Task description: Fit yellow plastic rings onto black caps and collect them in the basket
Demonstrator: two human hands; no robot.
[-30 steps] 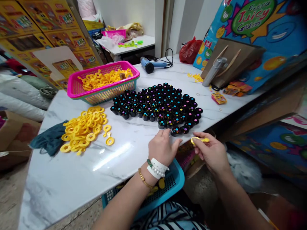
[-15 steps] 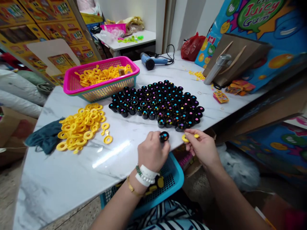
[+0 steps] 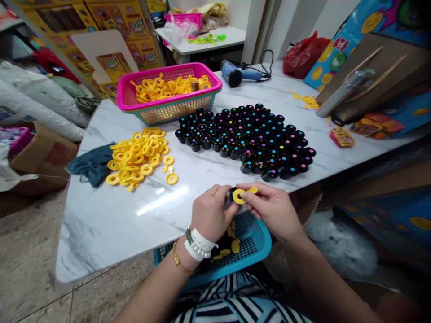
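Note:
My left hand (image 3: 211,211) is closed around a small black cup (image 3: 232,193) over the table's front edge. In my right hand (image 3: 274,208) a yellow plastic ring piece (image 3: 238,196) with a small tab is pinched, its ring laid against the open end of that cup. Beyond my hands stand many black cups (image 3: 235,134) with coloured dots showing inside. To the left lies a heap of loose yellow ring pieces (image 3: 138,157), two of them a little apart. Below my hands, a blue basket (image 3: 264,242) holds black and yellow pieces.
A pink basket (image 3: 123,96) full of yellow pieces stands at the back left, near a blue hair dryer (image 3: 232,74). A dark cloth (image 3: 90,163) lies beside the yellow heap. A paper bag (image 3: 367,72), a silver flask (image 3: 346,92) and a red bag (image 3: 303,56) stand at the right.
My right hand has moved left and brought the yellow ring piece from beside the cup up against it. The view has shifted, so the table's things appear further right.

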